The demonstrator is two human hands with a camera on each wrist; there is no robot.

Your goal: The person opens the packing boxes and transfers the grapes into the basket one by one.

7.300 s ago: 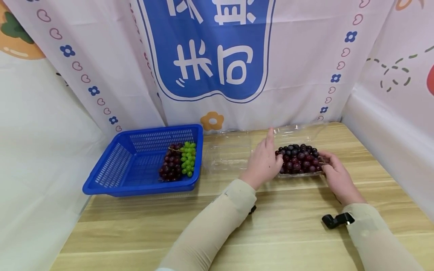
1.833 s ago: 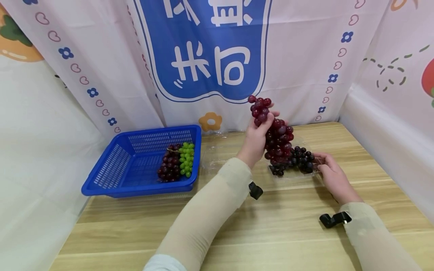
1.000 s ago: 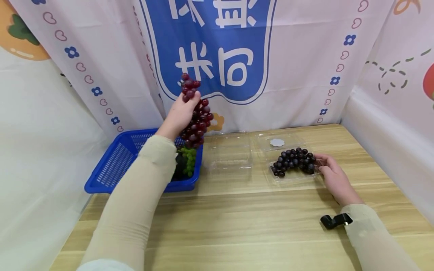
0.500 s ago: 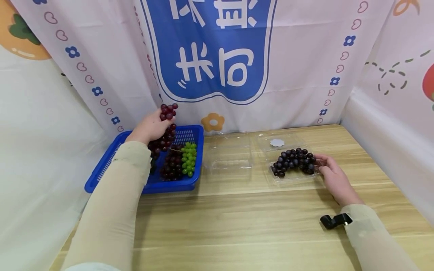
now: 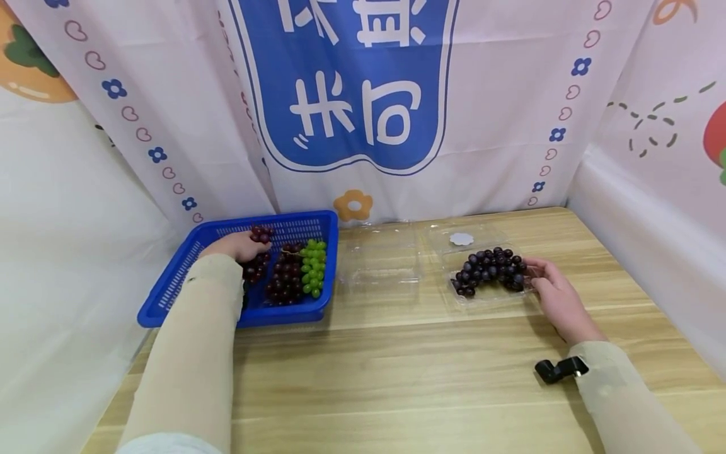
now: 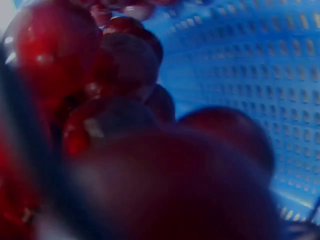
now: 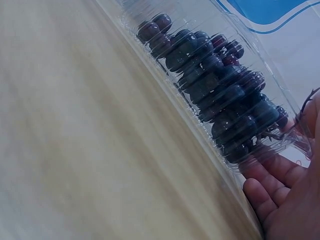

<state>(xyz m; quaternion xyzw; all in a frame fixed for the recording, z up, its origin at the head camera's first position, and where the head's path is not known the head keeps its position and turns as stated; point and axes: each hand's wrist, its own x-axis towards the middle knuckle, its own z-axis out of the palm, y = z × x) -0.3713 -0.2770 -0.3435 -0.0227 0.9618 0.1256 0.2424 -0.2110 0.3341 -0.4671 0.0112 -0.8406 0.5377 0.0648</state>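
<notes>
My left hand [image 5: 238, 246] is down inside the blue basket [image 5: 150, 315], gripping a bunch of red grapes [image 5: 262, 234]. Part of that bunch hangs below the fingers, and red grapes [image 6: 55, 50] fill much of the left wrist view. To its right in the basket lie a dark red bunch [image 5: 285, 277] and a green bunch [image 5: 314, 268]. On the table's right side, my right hand [image 5: 558, 293] holds the right end of a clear plastic container [image 5: 479, 299]. Black grapes [image 5: 490, 268] lie in it. In the right wrist view, fingers [image 7: 260, 195] curl at the container's end, beside a stem.
A second clear plastic container [image 5: 380, 258] stands with its lid up between the basket and the black grapes. The grape container's lid, with a white label [image 5: 462, 239], lies folded back. A printed cloth [image 5: 499, 126] hangs behind the wooden table [image 5: 397, 384].
My left hand lifted the red grapes out of the right container, carried them left, and lowered them into the basket. The black grapes are now uncovered. My right hand stayed at the container.
</notes>
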